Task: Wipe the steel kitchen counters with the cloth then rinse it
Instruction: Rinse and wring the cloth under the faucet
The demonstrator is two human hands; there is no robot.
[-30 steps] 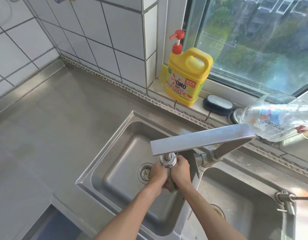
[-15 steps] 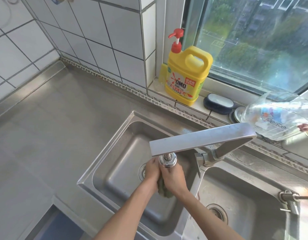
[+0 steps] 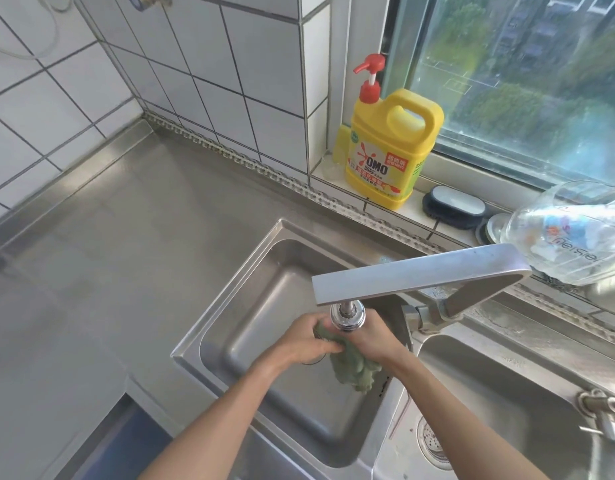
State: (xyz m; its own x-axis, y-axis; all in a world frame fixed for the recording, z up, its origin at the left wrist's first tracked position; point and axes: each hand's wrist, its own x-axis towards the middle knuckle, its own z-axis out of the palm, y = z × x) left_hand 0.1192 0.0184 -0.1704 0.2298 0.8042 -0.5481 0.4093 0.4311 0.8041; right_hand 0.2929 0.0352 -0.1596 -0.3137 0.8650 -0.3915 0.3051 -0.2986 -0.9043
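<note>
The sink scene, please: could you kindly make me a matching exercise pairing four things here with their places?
Things:
1. green cloth
2. yellow detergent bottle
3. clear glass jar
4. tap nozzle

Places:
A. lying on its side, far right of the sill
B. upright on the sill by the tiles
C. held in both hands
D. over the left basin

Pairs: 1-C, 2-B, 3-A, 4-D

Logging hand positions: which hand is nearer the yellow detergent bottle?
Left, slightly. The left hand sits below-left of the bottle; the right hand is directly below it.

Green cloth (image 3: 351, 367); yellow, red-pumped detergent bottle (image 3: 391, 147).
</note>
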